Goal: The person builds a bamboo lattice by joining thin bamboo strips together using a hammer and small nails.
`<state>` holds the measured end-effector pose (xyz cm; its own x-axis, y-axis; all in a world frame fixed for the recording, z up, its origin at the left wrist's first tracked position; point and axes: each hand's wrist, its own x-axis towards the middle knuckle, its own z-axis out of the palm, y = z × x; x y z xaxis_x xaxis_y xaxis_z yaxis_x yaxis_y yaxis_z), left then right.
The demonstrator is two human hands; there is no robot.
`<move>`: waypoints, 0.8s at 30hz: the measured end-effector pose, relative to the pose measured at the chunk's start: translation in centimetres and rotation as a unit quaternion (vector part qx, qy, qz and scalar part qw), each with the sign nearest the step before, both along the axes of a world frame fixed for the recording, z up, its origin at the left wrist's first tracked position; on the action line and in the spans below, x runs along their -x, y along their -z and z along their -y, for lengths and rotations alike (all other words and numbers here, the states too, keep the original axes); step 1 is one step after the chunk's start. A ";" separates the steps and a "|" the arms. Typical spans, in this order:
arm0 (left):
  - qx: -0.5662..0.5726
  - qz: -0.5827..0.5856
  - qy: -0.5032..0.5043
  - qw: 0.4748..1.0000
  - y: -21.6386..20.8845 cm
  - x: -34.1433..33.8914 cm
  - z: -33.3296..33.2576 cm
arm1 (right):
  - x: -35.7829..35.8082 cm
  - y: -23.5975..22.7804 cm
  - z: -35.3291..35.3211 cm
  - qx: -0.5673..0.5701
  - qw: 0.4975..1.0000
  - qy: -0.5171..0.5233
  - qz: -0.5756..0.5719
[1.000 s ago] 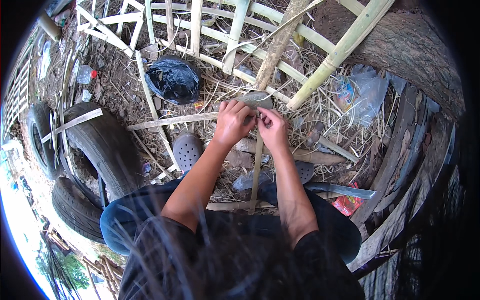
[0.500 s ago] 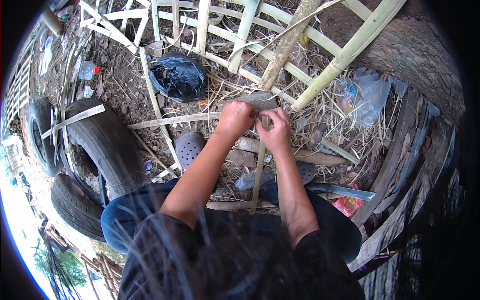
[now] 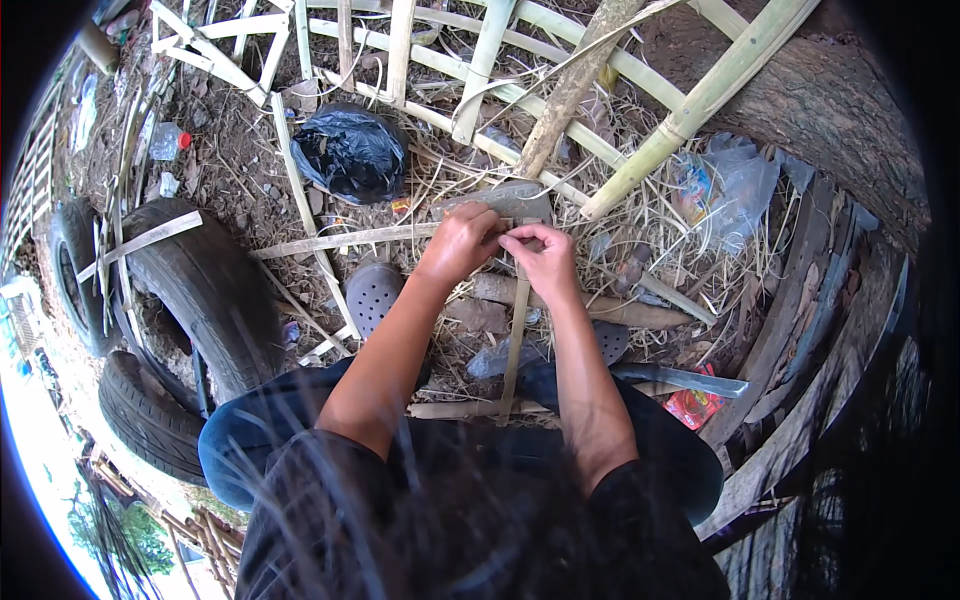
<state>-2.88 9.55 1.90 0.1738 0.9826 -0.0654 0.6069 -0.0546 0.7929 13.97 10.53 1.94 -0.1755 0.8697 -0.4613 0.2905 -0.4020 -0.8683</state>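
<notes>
My left hand (image 3: 462, 240) is closed round the end of a flat bamboo strip (image 3: 345, 239) that runs off to the left. Thumb and fingers of my right hand (image 3: 546, 258) are pinched together right beside it, on something too small to make out. Where the hands meet, a second bamboo strip (image 3: 518, 330) crosses and comes back toward my lap between my forearms. Just beyond my fingers lies a flat grey slab (image 3: 515, 197), partly covered by my left hand. The joint between the strips is mostly hidden by my fingers.
A bamboo lattice (image 3: 480, 70) spans the far side, with a thick split pole (image 3: 690, 115). A black plastic bag (image 3: 350, 155) lies at far left, old tyres (image 3: 205, 290) at left. Near my right knee rests a long blade (image 3: 690, 380). A tree trunk (image 3: 810, 110) lies far right.
My right fingers have closed in and tipped toward my left hand, their gap now narrower. My left hand has shifted slightly left with its strip.
</notes>
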 end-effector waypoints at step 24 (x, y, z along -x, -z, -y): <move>-0.105 0.006 -0.004 0.994 1.1 0.5 0.9 | 1.4 -0.5 0.8 -0.067 0.996 0.027 0.058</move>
